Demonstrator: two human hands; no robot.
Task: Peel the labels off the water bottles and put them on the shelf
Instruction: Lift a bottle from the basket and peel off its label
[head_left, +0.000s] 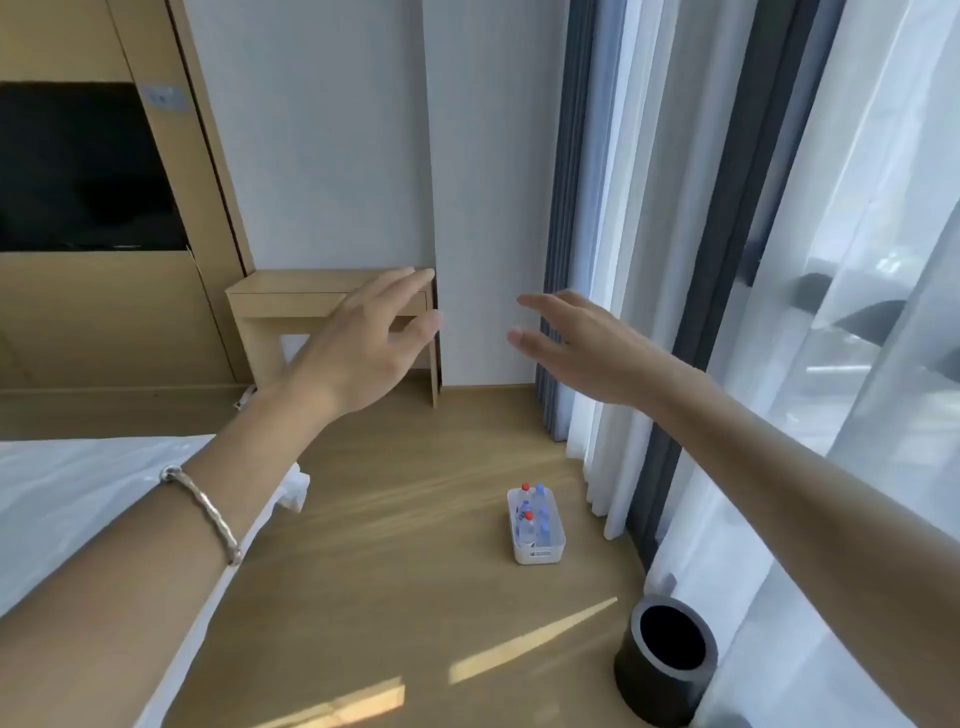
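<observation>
The left hand (363, 343) and right hand (587, 353) hung outstretched, grips released; the bin (540, 555) of bottles (529, 527) stood on the floor (405, 545) near the curtain (608, 467) hem.

Person's body, head view. Left forearm (130, 597): bare, with 1 slim silver-coloured metal bangle (202, 512) circling it a little above the wrist. The band is rounded, glossy and faintly uneven, with a small thickened knob at its upper end. Right forearm (779, 467): bare along its whole visible length. Left hand (363, 343) and right hand (582, 343): bare, with slender fingers.
</observation>
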